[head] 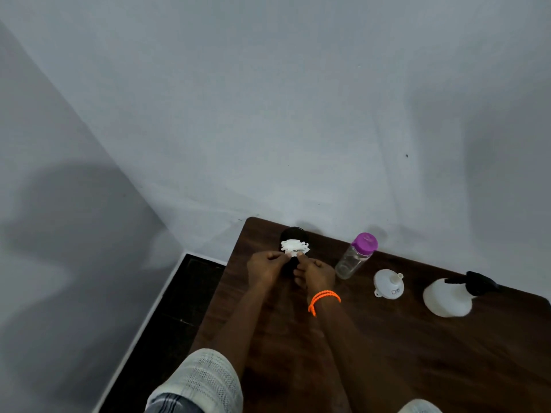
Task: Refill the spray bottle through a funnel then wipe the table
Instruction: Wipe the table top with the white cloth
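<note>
A dark wooden table [387,353] stands against a pale wall [268,99], and on it, from right to left, are a white spray bottle [447,298] with a black trigger head, lying tilted near the right edge, a white funnel [388,284] on its side just beside it, and a clear bottle [354,257] with a purple cap. At the far left corner a black holder [293,234] carries white tissue [294,247]. The left hand [265,268] and the right hand [316,274], with an orange bracelet [323,300] at its wrist, each pinch the tissue's near edge between curled fingers.
</note>
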